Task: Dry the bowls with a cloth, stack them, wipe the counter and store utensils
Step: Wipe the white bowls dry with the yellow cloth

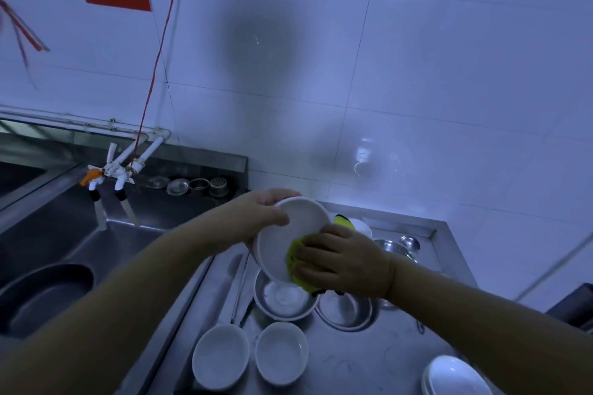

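My left hand (pixel 266 215) grips the far rim of a white bowl (pixel 282 234), tilted on its side above the steel counter (pixel 369 362). My right hand (pixel 343 261) presses a yellow-green cloth (pixel 296 258) against the bowl's lower right part. Two white bowls (pixel 220 356) (pixel 281 352) sit upright on the counter near me. Behind them stand two metal bowls (pixel 282 298) (pixel 346 311), the left one with something white inside. A stack of white bowls (pixel 455 377) shows at the bottom right.
A steel sink (pixel 80 234) lies to the left with a dark round basin (pixel 41 295) in it and white taps (pixel 118 170) above. Small metal strainers (pixel 199 186) line the sink's back ledge. Metal cups (pixel 401 247) stand at the back right by the tiled wall.
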Motion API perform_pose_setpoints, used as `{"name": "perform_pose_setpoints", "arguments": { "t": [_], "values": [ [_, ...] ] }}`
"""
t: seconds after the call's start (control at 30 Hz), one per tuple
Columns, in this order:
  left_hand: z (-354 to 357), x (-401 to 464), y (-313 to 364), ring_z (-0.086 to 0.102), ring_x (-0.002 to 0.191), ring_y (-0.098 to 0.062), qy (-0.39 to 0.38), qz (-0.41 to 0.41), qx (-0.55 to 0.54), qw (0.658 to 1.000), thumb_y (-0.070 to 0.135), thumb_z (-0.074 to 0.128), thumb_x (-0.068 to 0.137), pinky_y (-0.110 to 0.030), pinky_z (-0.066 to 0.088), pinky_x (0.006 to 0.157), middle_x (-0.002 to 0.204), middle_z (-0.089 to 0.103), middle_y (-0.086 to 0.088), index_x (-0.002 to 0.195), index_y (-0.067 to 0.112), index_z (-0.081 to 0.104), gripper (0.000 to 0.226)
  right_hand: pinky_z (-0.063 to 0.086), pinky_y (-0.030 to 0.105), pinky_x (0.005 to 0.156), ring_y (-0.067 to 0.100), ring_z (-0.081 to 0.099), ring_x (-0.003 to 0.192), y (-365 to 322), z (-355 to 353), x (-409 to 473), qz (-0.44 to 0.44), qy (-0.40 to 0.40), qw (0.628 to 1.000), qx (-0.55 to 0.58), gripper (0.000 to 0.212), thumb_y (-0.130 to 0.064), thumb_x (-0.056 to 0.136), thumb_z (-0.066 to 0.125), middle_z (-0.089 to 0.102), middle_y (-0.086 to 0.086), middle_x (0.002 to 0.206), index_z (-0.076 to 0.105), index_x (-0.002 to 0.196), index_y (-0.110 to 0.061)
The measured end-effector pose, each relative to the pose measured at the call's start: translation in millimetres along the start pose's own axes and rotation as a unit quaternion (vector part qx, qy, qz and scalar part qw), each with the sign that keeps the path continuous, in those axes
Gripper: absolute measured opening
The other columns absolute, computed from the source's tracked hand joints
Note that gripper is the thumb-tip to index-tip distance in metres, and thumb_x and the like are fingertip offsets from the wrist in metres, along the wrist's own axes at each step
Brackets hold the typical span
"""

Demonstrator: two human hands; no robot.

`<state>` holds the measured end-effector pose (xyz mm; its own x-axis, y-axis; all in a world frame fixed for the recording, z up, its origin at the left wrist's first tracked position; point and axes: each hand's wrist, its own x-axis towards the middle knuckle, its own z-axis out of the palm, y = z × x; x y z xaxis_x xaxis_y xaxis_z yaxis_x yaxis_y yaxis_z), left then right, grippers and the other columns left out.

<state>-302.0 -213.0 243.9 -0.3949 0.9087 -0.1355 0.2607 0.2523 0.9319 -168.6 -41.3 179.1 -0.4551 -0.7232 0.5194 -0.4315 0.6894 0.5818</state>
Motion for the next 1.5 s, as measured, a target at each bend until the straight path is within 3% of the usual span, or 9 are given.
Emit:
{"name": "perform_pose_setpoints", "arguments": {
  "t": [0.17, 0.3, 0.47, 0.63, 0.8, 0.93, 1.07, 1.27, 1.5],
  "values": [
    [39, 4, -22, 0.058, 0.093, -0.028, 0.237, 0.082, -0.164, 0.954, 0.017, 0.057, 0.072, -0.033, 0.049, 0.068, 0.103, 0.061, -0.008, 0.097, 0.036, 0.058, 0.032, 0.048, 0.032, 0.067, 0.024, 0.064, 0.075, -21, -2, 20, 0.182, 0.029, 0.981, -0.064, 0.011, -0.015, 0.091, 0.063, 0.071, 0.008, 0.093, 0.073, 0.089, -0.010],
    [66, 4, -32, 0.060, 0.088, -0.009, 0.310, 0.114, -0.217, 0.919, 0.015, 0.044, 0.094, -0.020, 0.046, 0.064, 0.098, 0.062, 0.008, 0.096, 0.041, 0.056, 0.029, 0.052, 0.031, 0.072, 0.020, 0.068, 0.082, -44, 3, 30, 0.271, 0.047, 0.960, -0.056, 0.016, -0.021, 0.092, 0.063, 0.073, 0.006, 0.097, 0.075, 0.091, -0.010],
    [54, 8, -23, 0.055, 0.079, 0.005, 0.260, 0.170, -0.102, 0.945, 0.015, 0.045, 0.091, -0.012, 0.044, 0.064, 0.095, 0.060, 0.007, 0.096, 0.036, 0.057, 0.024, 0.052, 0.030, 0.070, 0.020, 0.068, 0.079, -34, -7, 10, 0.194, 0.046, 0.980, -0.021, 0.015, -0.018, 0.092, 0.064, 0.074, 0.006, 0.096, 0.076, 0.090, -0.010],
    [25, 12, -3, 0.061, 0.089, -0.018, 0.009, 0.077, 0.047, 0.996, 0.029, 0.049, 0.072, -0.028, 0.050, 0.072, 0.098, 0.064, -0.002, 0.101, 0.034, 0.064, 0.034, 0.052, 0.035, 0.070, 0.025, 0.066, 0.077, -3, -25, -16, 0.016, -0.033, 0.999, 0.015, 0.005, -0.012, 0.087, 0.069, 0.072, 0.009, 0.092, 0.074, 0.086, -0.012],
    [57, 16, -12, 0.062, 0.084, -0.016, 0.181, 0.110, -0.128, 0.969, 0.016, 0.062, 0.081, -0.017, 0.049, 0.057, 0.096, 0.063, 0.003, 0.099, 0.035, 0.058, 0.027, 0.050, 0.034, 0.069, 0.023, 0.064, 0.077, -13, -18, -10, 0.191, 0.011, 0.979, -0.074, 0.009, -0.016, 0.090, 0.066, 0.072, 0.007, 0.093, 0.073, 0.089, -0.012],
    [86, 17, -21, 0.058, 0.086, 0.004, 0.253, 0.187, -0.189, 0.930, 0.012, 0.043, 0.096, -0.010, 0.048, 0.064, 0.107, 0.057, 0.009, 0.114, 0.036, 0.049, 0.031, 0.053, 0.035, 0.074, 0.020, 0.067, 0.087, -38, -5, -2, 0.283, 0.045, 0.955, -0.075, 0.016, -0.023, 0.088, 0.070, 0.072, 0.006, 0.101, 0.073, 0.098, -0.011],
    [74, 16, -15, 0.055, 0.087, 0.004, 0.200, 0.208, -0.117, 0.950, 0.023, 0.043, 0.083, -0.009, 0.045, 0.066, 0.108, 0.057, 0.007, 0.111, 0.032, 0.054, 0.031, 0.052, 0.033, 0.072, 0.022, 0.068, 0.084, -32, -19, -17, 0.213, 0.033, 0.975, -0.052, 0.013, -0.018, 0.089, 0.068, 0.073, 0.008, 0.099, 0.075, 0.094, -0.009],
    [47, 21, 9, 0.058, 0.093, -0.014, -0.034, 0.094, 0.009, 0.995, 0.023, 0.051, 0.069, -0.027, 0.046, 0.073, 0.105, 0.062, 0.002, 0.108, 0.036, 0.061, 0.041, 0.053, 0.034, 0.072, 0.025, 0.066, 0.080, -7, -45, -33, 0.040, -0.039, 0.998, -0.018, 0.009, -0.014, 0.089, 0.065, 0.072, 0.007, 0.094, 0.073, 0.086, -0.013],
    [104, 22, -17, 0.057, 0.086, -0.001, 0.244, 0.167, -0.163, 0.941, 0.027, 0.051, 0.086, -0.008, 0.045, 0.058, 0.103, 0.054, 0.013, 0.106, 0.040, 0.047, 0.025, 0.053, 0.037, 0.070, 0.021, 0.067, 0.082, -36, -28, -26, 0.266, 0.012, 0.960, -0.086, 0.012, -0.021, 0.090, 0.067, 0.072, 0.006, 0.097, 0.073, 0.093, -0.011]
  ]
}}
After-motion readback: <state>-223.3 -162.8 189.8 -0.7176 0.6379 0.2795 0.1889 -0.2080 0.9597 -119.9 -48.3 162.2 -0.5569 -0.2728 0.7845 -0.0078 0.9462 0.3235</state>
